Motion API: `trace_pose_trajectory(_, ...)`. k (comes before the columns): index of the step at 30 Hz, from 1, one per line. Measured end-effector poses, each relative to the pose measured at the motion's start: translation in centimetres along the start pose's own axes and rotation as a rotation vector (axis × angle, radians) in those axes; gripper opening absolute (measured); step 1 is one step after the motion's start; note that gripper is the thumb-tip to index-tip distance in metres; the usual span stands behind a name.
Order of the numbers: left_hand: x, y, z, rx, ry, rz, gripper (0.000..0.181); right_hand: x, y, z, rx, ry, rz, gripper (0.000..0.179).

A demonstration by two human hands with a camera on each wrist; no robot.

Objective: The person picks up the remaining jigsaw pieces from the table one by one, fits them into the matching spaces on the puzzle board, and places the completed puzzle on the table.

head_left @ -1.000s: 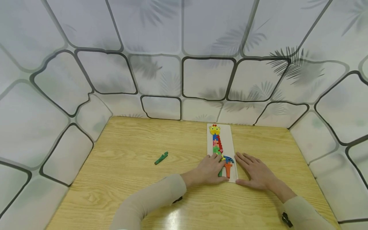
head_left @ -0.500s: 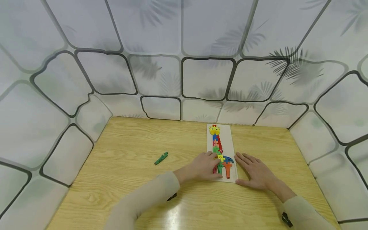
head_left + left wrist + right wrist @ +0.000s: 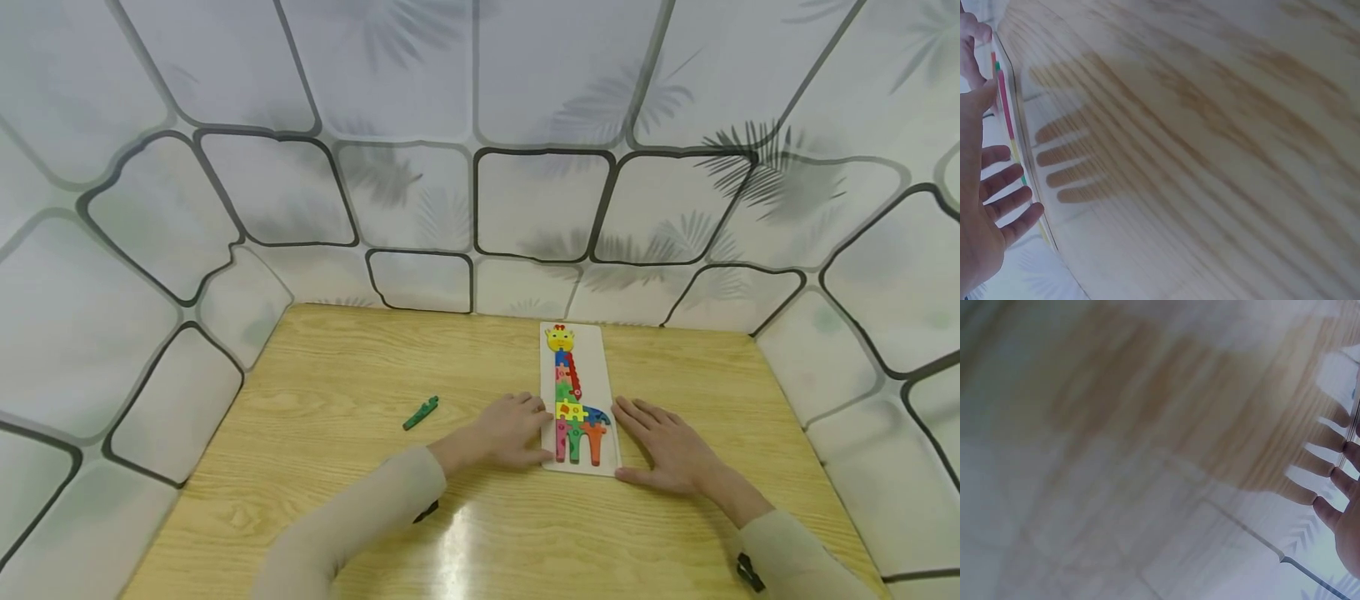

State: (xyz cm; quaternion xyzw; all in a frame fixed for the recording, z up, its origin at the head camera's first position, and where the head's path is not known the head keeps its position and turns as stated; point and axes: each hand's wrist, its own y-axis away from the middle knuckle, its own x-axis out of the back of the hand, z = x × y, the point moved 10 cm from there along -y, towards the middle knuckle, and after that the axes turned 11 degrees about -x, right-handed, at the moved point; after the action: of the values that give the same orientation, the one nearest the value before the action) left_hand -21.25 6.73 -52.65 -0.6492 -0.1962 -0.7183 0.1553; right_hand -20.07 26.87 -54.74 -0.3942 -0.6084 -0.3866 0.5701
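A white puzzle board (image 3: pixel 590 358) lies on the table, bearing a giraffe made of coloured pieces. Its yellow head (image 3: pixel 559 339) points to the far side, and a pink leg (image 3: pixel 561 440), a green leg (image 3: pixel 575 443) and an orange leg (image 3: pixel 596 443) are at the near end. My left hand (image 3: pixel 508 432) is at the board's left edge, fingertips and thumb right at the rim; the left wrist view shows its fingers (image 3: pixel 1005 182) spread and holding nothing. Flat on the table, my right hand (image 3: pixel 666 450) touches the board's right edge with straight fingers.
A loose dark green puzzle piece (image 3: pixel 421 413) lies on the wooden table (image 3: pixel 360 358), left of my left hand. Patterned white walls (image 3: pixel 420 196) enclose the table at the back and both sides.
My left hand has slid left off the giraffe's body and legs to the board's left edge, uncovering the yellow and pink pieces. The right hand and the loose green piece have stayed put.
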Motion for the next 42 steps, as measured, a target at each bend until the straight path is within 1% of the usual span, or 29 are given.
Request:
trace_pose_trajectory(6,0.1,1.4,-0.9,-0.007,-0.021,-0.005,0.067,0.1,0.0,-0.1,0.001,-0.002,-0.001,0.102)
trace_pose_trajectory(11,0.1,2.6,-1.9,0.008,-0.010,-0.015,0.065,0.0,0.0,0.0,0.000,0.004,-0.002,0.102)
trace_pose_trajectory(17,0.5,3.7,-3.0,0.020,-0.011,0.007,0.061,0.2,-0.2,0.0,0.006,0.007,0.000,0.102)
trace_pose_trajectory(25,0.2,5.3,-4.4,0.056,0.015,-0.003,0.062,-0.1,-0.1,0.1,0.001,0.015,-0.012,0.102)
trace_pose_trajectory(29,0.3,6.1,-4.9,0.057,-0.006,0.012,0.061,-0.2,0.0,0.1,0.001,0.018,-0.010,0.102)
trace_pose_trajectory(36,0.6,7.6,-6.1,0.071,-0.008,0.014,0.064,-0.1,0.0,0.2,0.002,0.004,-0.002,0.102)
trace_pose_trajectory(42,0.8,9.0,-6.7,0.057,-0.002,0.042,0.060,-0.3,-0.1,0.3,-0.001,0.012,-0.006,0.102)
